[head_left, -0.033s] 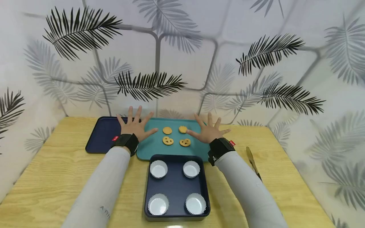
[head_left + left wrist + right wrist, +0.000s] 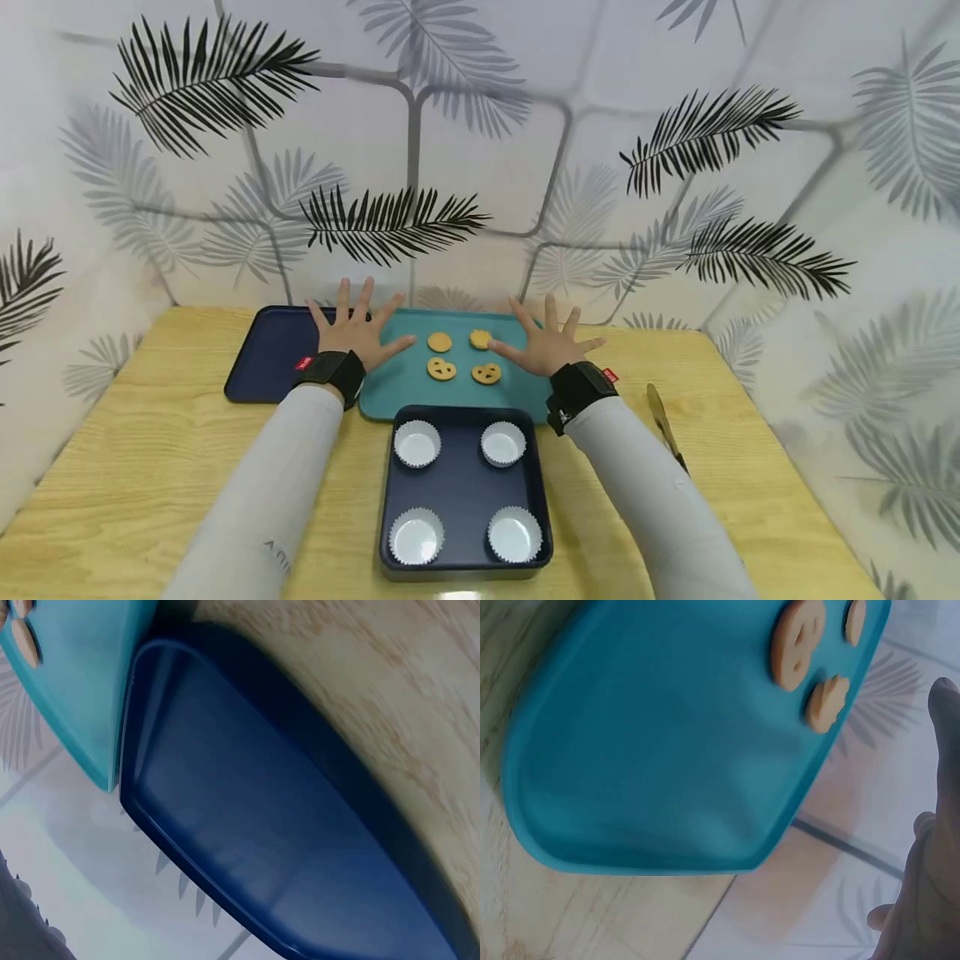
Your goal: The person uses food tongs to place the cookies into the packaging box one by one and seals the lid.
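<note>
Fingers are spread wide on both the left hand (image 2: 354, 332) and right hand (image 2: 546, 343), nothing held, over the teal tray (image 2: 397, 383) at the table's back edge. Cookies (image 2: 463, 357) at its middle could be knocked by the right fingertips.

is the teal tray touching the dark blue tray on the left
Touching: the left wrist view shows the teal tray edge meeting the dark blue tray rim with no gap.

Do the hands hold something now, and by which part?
Nothing is held. The left hand and right hand are spread flat, fingers straight, over the teal tray.
</note>
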Demonstrator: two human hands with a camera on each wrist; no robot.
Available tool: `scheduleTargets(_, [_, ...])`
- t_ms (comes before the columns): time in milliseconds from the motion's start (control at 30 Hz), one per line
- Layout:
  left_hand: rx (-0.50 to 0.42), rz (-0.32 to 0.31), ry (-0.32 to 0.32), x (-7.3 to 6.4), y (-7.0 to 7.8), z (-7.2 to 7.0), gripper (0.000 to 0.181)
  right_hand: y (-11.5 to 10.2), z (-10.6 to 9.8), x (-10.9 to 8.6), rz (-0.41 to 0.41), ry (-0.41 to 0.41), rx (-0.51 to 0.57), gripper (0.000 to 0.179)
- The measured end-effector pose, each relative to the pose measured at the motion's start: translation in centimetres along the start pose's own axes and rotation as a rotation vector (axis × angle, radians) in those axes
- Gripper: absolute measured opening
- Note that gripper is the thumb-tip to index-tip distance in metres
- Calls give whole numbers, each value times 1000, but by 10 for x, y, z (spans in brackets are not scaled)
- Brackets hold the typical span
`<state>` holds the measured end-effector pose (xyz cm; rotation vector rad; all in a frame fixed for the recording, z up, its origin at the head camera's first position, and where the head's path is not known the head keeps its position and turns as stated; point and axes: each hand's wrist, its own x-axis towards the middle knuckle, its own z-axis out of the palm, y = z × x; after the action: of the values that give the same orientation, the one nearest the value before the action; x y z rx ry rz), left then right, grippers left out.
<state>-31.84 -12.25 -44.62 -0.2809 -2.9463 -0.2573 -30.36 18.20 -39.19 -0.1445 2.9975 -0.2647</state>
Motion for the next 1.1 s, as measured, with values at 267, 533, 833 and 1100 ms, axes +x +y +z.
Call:
scheduleTargets(267, [-10, 24, 24, 1, 5, 0, 77, -8, -8, -10, 11, -15, -21, 88])
scheduleTargets(533, [-56, 99, 93, -1, 13, -13, 63, -2, -14, -7, -4, -36, -9, 86])
scheduleTargets(833, [-513, 110, 76, -39, 45, -29, 55, 14, -12, -17, -23, 88, 36, 61])
scheduleTargets(1100, [-1004, -90, -232, -119, 65, -34, 58, 47, 0, -56, 39, 128, 195, 51])
